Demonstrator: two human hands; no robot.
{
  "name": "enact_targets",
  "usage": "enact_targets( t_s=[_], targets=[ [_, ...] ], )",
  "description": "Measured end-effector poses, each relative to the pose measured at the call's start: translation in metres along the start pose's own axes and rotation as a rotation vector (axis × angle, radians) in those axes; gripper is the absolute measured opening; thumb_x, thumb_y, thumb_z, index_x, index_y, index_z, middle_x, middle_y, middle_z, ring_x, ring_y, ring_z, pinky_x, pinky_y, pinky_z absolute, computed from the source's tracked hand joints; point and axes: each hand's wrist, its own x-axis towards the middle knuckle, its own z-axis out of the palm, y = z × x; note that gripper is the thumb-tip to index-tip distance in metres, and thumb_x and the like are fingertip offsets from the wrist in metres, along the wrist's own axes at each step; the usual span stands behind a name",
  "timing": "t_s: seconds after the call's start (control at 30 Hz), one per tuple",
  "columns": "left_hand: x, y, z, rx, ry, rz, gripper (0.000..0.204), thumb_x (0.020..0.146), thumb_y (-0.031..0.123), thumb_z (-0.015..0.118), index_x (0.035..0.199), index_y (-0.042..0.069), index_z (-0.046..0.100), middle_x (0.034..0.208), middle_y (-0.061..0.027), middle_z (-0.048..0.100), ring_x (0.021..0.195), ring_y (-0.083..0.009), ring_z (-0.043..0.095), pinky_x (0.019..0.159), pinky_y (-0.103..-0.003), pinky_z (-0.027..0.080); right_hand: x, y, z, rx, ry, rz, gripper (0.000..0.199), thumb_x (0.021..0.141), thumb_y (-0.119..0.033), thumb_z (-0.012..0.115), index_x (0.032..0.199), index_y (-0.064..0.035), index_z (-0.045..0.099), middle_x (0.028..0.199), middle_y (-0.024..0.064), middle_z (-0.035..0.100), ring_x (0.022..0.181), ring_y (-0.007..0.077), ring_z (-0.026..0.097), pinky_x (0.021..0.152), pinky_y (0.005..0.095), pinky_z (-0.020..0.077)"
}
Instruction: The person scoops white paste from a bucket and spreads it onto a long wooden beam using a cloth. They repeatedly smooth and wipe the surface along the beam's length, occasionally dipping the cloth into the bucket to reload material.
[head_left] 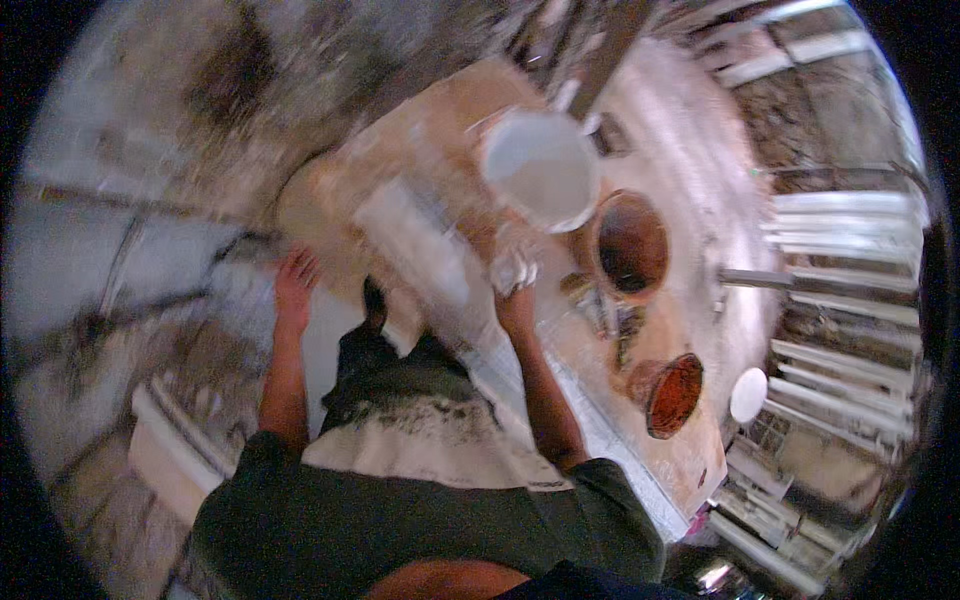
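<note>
My left hand (298, 270) hangs off the left side of the tan work table (330, 205), fingers stretched out and nothing visible in them. Above the table, my right hand (514, 268) is closed and smeared with white. A whitish lump seems to be in or on its fingers, but blur hides what it is. Just beyond that hand is a round white bucket (540, 170) with pale grey contents. A long whitish slab (415, 240) lies across the table between my hands.
To the right stand a brown pot (632, 243) with a dark inside and a bowl of orange-red material (675, 396). Small tools (608, 312) lie near them. A post (605, 60) rises at the far edge. White slats (845, 245) line the right side.
</note>
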Motion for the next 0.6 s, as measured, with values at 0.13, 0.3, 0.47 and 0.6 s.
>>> enact_targets(
  t_s=[0.13,0.3,0.47,0.6],
  targets=[
    [-0.059,-0.039,0.006,0.108,0.14,-0.105,0.044,0.092,0.033,0.038,0.129,0.009,0.041,0.129,-0.0098,0.045,0.118,-0.0258,0.043,0.1,-0.039,0.033,-0.067,0.07,0.056,-0.201,-0.502,-0.409,0.04,0.069,-0.013,0.066,0.107,-0.0043,0.057,0.109,0.0228,0.053,0.097,0.0397,0.052,0.09,0.047,0.0397],
    [-0.157,-0.077,-0.007,0.122,0.408,-0.106,0.046,0.091,0.033,0.039,0.13,0.008,0.04,0.13,-0.0115,0.045,0.12,-0.026,0.041,0.1,-0.039,0.032,0.008,0.009,0.128,-0.283,-0.49,-0.563,0.029,0.077,-0.028,0.053,0.078,-0.0021,0.064,0.084,0.0184,0.061,0.087,0.033,0.057,0.074,0.045,0.0486],
    [-0.238,-0.105,0.039,0.081,0.528,-0.108,0.045,0.093,0.031,0.037,0.132,0.008,0.038,0.13,-0.0117,0.044,0.121,-0.0261,0.041,0.101,-0.04,0.031,0.081,-0.038,0.206,-0.215,-0.458,-0.528,0.018,0.074,-0.018,0.052,0.076,-0.0043,0.063,0.082,0.0154,0.06,0.077,0.0317,0.061,0.063,0.0427,0.051],
    [-0.237,-0.146,0.062,0.348,0.301,-0.057,0.048,0.093,0.033,0.037,0.134,0.008,0.034,0.134,-0.0106,0.04,0.124,-0.0241,0.038,0.104,-0.039,0.027,0.06,-0.033,0.181,-0.228,-0.368,-0.434,0.019,0.076,-0.013,0.049,0.073,-0.0029,0.064,0.079,0.0163,0.062,0.071,0.03,0.063,0.06,0.0413,0.0517]
  ],
)
